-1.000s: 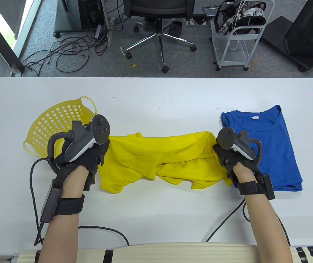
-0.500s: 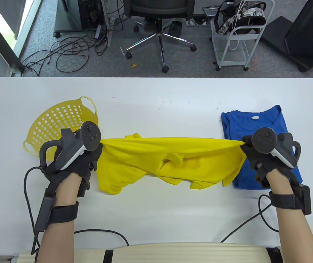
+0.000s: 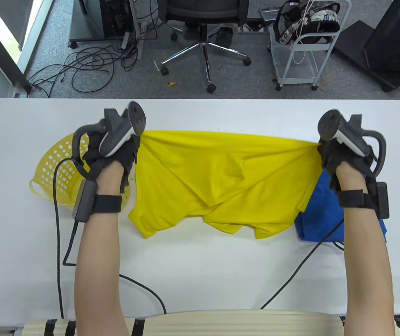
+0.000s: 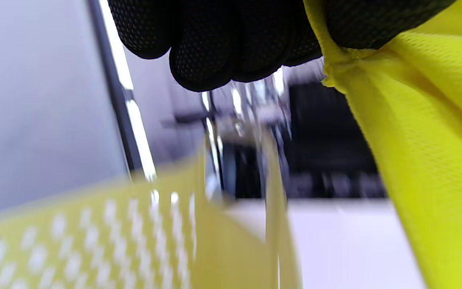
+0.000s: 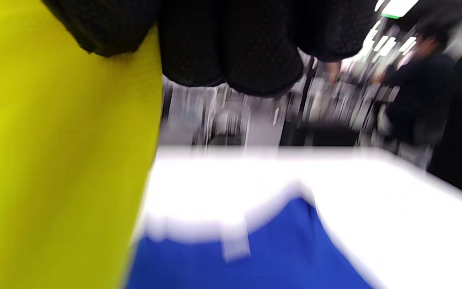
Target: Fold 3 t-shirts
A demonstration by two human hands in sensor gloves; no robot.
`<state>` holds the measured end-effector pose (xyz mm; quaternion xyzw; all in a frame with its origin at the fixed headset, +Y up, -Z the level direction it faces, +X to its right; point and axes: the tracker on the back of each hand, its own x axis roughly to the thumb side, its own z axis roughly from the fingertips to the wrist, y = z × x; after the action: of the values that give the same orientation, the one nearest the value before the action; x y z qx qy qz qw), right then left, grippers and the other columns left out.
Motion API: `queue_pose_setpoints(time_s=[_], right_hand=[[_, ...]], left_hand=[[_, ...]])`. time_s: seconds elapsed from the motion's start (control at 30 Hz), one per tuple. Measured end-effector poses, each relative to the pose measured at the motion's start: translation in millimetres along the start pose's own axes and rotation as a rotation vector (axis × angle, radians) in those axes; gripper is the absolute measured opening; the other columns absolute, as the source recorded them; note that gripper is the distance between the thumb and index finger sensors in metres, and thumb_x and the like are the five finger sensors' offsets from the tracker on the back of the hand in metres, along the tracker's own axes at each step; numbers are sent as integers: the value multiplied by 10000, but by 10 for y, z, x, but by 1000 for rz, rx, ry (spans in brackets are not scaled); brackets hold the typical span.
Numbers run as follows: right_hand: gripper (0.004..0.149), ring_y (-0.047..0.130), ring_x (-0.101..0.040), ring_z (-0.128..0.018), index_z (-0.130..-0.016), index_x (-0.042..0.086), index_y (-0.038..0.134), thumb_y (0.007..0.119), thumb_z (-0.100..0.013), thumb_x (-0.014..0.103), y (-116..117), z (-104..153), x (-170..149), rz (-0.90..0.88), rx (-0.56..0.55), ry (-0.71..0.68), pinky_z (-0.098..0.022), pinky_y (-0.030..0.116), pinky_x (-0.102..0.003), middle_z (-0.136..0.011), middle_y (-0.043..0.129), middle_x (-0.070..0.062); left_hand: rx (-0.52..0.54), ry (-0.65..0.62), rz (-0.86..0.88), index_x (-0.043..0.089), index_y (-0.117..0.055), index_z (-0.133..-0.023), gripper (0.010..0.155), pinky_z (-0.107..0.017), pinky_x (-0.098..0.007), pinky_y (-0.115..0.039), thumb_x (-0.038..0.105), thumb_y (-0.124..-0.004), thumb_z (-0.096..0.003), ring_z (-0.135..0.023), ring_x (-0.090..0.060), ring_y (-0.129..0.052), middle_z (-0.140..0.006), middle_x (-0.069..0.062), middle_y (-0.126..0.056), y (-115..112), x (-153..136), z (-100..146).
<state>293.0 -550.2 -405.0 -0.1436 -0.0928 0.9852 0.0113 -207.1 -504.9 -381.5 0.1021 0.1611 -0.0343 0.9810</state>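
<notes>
Hanging stretched between the two hands, the yellow shirt (image 3: pixel 221 175) is now being held up and further out over the desk (image 3: pixel 200 115), its top edge pulled into a nearly straight line; a second ago it was sagging low near the person, bunched in the middle, and half a second ago the hands were only starting to pull it taut. The left hand (image 3: pixel 116 154) is pinching one end of that edge, cloth gathered between curled fingers (image 4: pixel 215 44), and the right hand (image 3: pixel 340 154) is clenching the other end in the same way. This suggests the shirt is being shaken open so it can be laid flat before folding. Its lower part is drooping in creased flaps, seemingly brushing the desk. The blue shirt (image 3: pixel 321 210), already folded, is lying on the desk under the right forearm, partly covered by the yellow one, so one shirt looks done and this is likely the second; a third is not showing. A yellow basket (image 3: pixel 56 164) is lying tipped beneath the left wrist. Beyond the white desk, an office chair (image 3: pixel 203 28), a white cart (image 3: pixel 298 52) and loose cables (image 3: pixel 91 63) are standing on grey carpet.
</notes>
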Motion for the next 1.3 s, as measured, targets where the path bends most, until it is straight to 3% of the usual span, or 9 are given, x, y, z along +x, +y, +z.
queue_pose_setpoints(time_s=[0.07,0.13,0.27,0.4,0.63,0.73,0.87,1.03,1.3], right_hand=[[409,886,-281,-624,-784,233,777,804,-381,296,-803,203,-22,-236,-516,57,-590,685,-519,-710,870,-40],[411,865,-272,-657,-806,246,745,788,-401,298,-1268,432,-103,-291,-708,25,-617,666,-518,-741,843,-30],[407,873,-278,-640,-807,243,756,786,-405,298,-1477,832,-307,-190,-670,-147,-599,676,-526,-733,852,-37],[404,878,-295,-634,-821,236,758,786,-424,304,-839,1090,-419,114,-47,-270,-576,681,-542,-741,858,-51],[402,911,-296,-584,-785,231,795,810,-394,319,840,1490,-443,242,454,-343,-527,714,-542,-697,894,-54],[439,913,-301,-576,-779,233,811,818,-373,400,1202,1565,-436,165,629,-389,-515,718,-543,-690,899,-59],[496,891,-319,-599,-820,218,782,795,-377,442,996,1376,-599,23,424,-297,-535,690,-554,-712,882,-73],[475,846,-360,-660,-851,232,754,793,-406,395,879,1141,-862,-115,235,-184,-568,644,-586,-779,836,-107],[535,792,-376,-727,-877,208,724,801,-394,423,1419,931,-799,134,324,-96,-598,608,-591,-851,773,-116]], left_hand=[[227,67,171,307,-802,-749,406,-619,-411,-692,500,-768,-393,-687,-194,-890,-732,16,-849,636,-65,47],[354,64,239,309,-790,-757,406,-622,-412,-690,501,-760,-400,-695,-193,-885,-741,19,-841,1005,-140,226],[246,-18,188,295,-800,-780,410,-612,-425,-699,500,-765,-428,-693,-209,-895,-750,1,-853,1029,-235,618],[-136,-123,26,292,-794,-816,420,-617,-429,-699,490,-779,-446,-717,-216,-896,-781,-5,-854,235,-142,1027],[-463,-186,-361,332,-771,-826,433,-611,-407,-720,496,-779,-425,-734,-180,-909,-797,34,-854,-1489,60,1505],[-635,-167,-512,334,-672,-937,523,-637,-412,-697,446,-770,-435,-805,-183,-870,-913,42,-784,-1866,11,1572],[-508,-230,-369,339,-628,-970,530,-643,-418,-685,413,-736,-456,-821,-192,-855,-959,35,-748,-1801,-96,1655],[-628,-336,-324,399,-591,-979,608,-663,-423,-658,562,-733,-411,-870,-203,-809,-1007,27,-700,-2063,-86,1813],[-595,-302,-425,411,-489,-984,692,-664,-418,-651,581,-747,-365,-878,-183,-786,-1019,54,-624,-2259,-256,1775]])
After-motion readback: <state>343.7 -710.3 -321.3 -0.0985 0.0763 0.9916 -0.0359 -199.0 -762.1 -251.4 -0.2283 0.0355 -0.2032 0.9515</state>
